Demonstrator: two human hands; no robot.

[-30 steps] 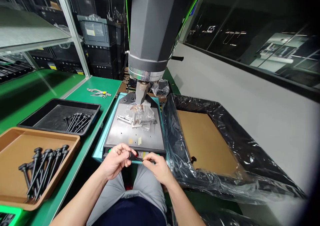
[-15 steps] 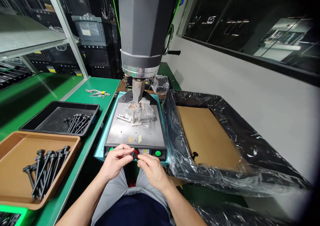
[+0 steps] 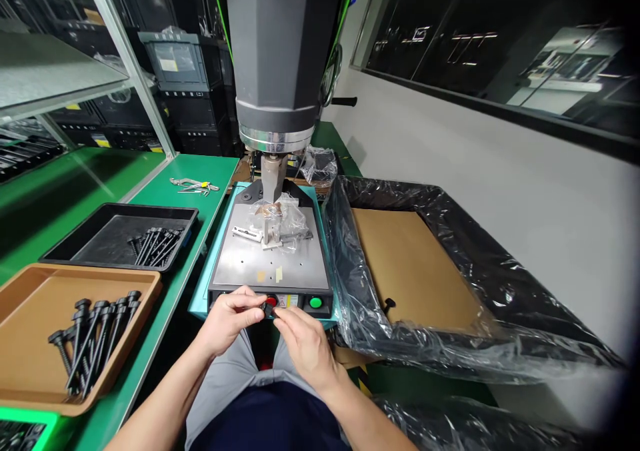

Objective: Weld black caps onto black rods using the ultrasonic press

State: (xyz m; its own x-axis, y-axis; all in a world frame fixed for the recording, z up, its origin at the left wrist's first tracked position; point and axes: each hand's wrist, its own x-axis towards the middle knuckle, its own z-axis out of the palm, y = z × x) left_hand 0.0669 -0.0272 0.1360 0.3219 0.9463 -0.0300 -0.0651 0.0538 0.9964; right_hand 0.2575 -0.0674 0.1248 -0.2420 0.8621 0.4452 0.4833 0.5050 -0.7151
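Between my two hands is a small black part (image 3: pixel 268 309), mostly covered by fingertips, so its exact kind does not show. My left hand (image 3: pixel 234 314) pinches it from the left with thumb and forefinger. From the other side my right hand (image 3: pixel 305 344) grips it with closed fingers. Both hands are just in front of the press base, by the red button (image 3: pixel 271 301). Above the metal plate (image 3: pixel 270 268) hangs the press head with its pointed tool (image 3: pixel 273 178). Under the tool lies a fixture wrapped in clear plastic (image 3: pixel 283 221).
To the left, a brown tray (image 3: pixel 30 324) holds several long black bolt-like parts (image 3: pixel 97 338); a black tray (image 3: pixel 100 238) behind it holds more. Hex keys (image 3: pixel 193 186) lie on the green bench. At right, a plastic-lined box (image 3: pixel 440 231) contains cardboard (image 3: pixel 410 271) and one black part (image 3: pixel 389 304).
The view has shifted slightly. Both hands stay at the same spot, still holding the small black part, with only slight finger movement.
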